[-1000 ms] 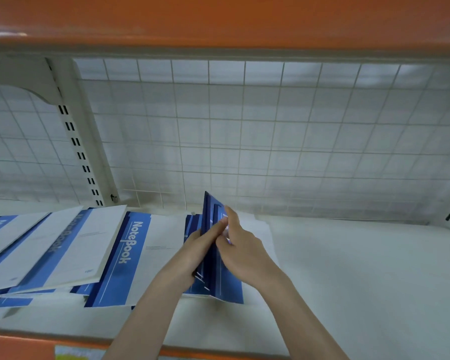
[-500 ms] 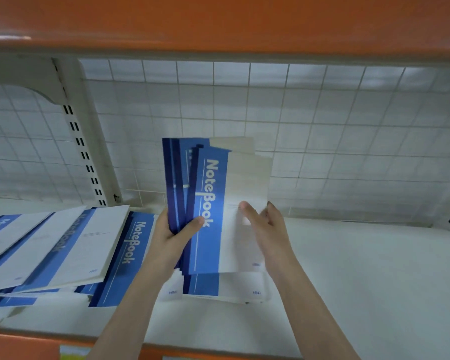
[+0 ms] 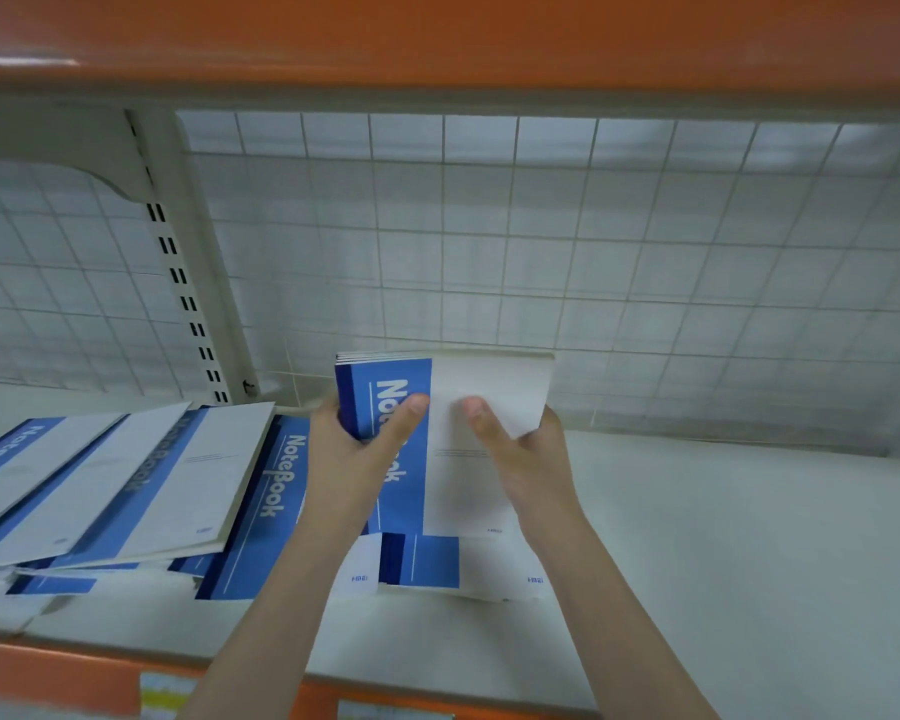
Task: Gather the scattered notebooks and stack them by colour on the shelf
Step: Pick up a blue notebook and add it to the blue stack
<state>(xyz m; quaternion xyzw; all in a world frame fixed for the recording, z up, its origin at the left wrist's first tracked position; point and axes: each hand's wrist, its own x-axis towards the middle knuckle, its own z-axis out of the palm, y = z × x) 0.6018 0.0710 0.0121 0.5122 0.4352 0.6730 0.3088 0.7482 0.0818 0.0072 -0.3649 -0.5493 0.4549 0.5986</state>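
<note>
Both hands, left and right, grip a bundle of blue-and-white notebooks upright above the shelf; advice: tap edges square, then lay flat beside the loose pile.
</note>
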